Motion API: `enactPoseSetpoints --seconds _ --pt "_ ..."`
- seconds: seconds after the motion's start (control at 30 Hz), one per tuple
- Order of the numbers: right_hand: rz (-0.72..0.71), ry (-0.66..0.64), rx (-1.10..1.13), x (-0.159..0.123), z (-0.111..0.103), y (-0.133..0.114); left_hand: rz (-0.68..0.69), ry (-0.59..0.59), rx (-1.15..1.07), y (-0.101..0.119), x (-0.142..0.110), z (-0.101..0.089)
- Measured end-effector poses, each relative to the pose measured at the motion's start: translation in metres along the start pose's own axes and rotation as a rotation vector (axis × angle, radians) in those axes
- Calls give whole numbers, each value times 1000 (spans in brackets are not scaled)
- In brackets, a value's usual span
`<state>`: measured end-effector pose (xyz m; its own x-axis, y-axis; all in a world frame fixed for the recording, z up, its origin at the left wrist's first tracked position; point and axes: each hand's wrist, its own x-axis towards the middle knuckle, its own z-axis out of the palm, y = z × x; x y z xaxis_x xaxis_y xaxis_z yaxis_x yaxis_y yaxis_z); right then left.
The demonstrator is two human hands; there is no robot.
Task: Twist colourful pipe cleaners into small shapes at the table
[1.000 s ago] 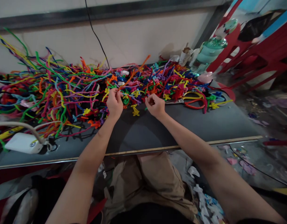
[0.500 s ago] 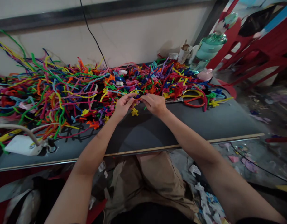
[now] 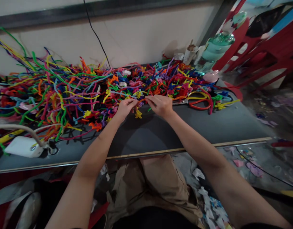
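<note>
My left hand and my right hand meet at the near edge of a big heap of coloured pipe cleaners on the dark grey table. Both hands pinch a short orange pipe cleaner stretched between their fingertips. A small yellow twisted piece lies on the table just below the hands. Other small twisted shapes sit among the loose stems.
A white power strip with a cable lies at the near left. Scissors with red handles rest to the right of the hands. A green water jug, a paper cup and red plastic chairs stand at the back right.
The hands, apart a second ago with the left one reaching into the heap, have come together. They now pinch the same orange piece between them.
</note>
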<state>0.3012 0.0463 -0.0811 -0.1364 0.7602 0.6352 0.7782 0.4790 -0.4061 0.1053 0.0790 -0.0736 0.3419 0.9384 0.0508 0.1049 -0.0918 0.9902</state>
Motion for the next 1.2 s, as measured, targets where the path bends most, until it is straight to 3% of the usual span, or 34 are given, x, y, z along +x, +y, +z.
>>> enactPoseSetpoints --seconds 0.2,0.43,0.63,0.77,0.93,1.1,1.2 --pt "52 21 78 1 1 0 48 91 -100 -2 2 3" --pt "108 -17 207 1 -1 -2 219 140 96 -7 3 -2" --pt "-54 -124 187 0 1 -12 316 163 346 -1 -2 0" --pt "-30 -94 127 -3 6 -19 348 215 386 3 -7 3" --pt "-15 -4 198 -3 9 -20 282 193 212 0 -6 6" --pt "55 63 361 0 13 -21 108 191 -128 1 -2 8" --pt "139 58 492 1 15 -22 2 125 -294 6 -2 8"
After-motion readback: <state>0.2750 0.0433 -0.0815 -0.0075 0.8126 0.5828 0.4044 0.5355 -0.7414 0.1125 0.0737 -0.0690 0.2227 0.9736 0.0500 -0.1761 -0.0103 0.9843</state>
